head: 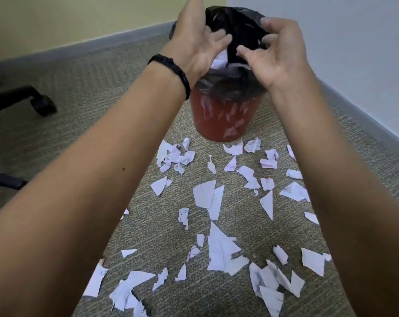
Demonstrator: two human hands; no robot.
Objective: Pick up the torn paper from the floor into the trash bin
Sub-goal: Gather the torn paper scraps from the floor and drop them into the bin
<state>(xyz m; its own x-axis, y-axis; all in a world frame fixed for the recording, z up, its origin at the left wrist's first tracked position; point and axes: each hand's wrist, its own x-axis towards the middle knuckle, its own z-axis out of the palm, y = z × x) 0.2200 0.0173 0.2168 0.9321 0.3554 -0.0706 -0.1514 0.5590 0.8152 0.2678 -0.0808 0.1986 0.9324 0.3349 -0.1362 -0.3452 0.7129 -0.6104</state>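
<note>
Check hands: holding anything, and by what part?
Nothing plainly held: left hand and right hand are open over the trash bin; torn paper lies loose below the left fingers.

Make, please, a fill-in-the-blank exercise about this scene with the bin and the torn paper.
1. The red plastic trash bin is lined with a ___ bag.
2. The braided black bracelet is worn on the ___ arm.
3. Many torn white paper pieces lie on the woven ___.
Answers: black; left; carpet.
</note>
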